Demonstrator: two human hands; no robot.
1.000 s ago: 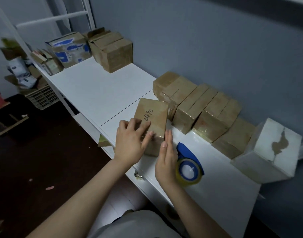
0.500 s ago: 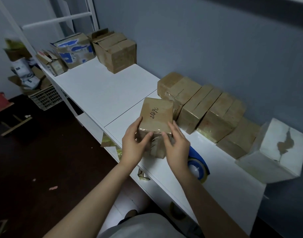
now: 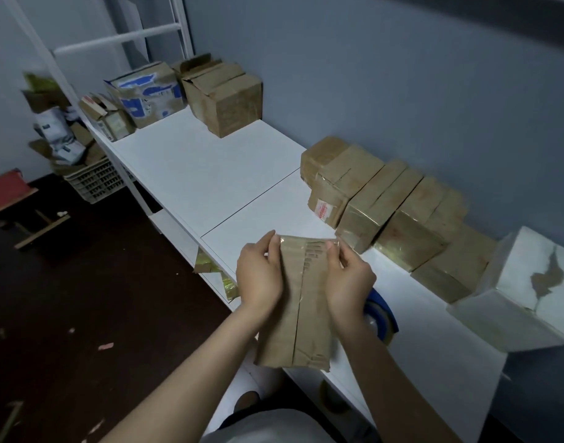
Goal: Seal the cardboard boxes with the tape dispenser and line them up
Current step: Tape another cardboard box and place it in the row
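A white table (image 3: 210,174) runs from upper left to lower right, with a row of taped boxes (image 3: 386,203) against the wall at centre right. At lower centre, the left hand (image 3: 258,276) and right hand (image 3: 347,282) grip a cardboard box (image 3: 303,314) by its sides. The blue tape dispenser (image 3: 383,311) is mostly hidden behind the right hand.

Box (image 3: 301,302) was matt creased brown cardboard, glossy tape (image 3: 306,243) on its top edge, row (image 3: 402,212) on the table (image 3: 210,174) shone tape-wrapped, table was smooth matt white, dispenser (image 3: 386,310) on it was blue plastic
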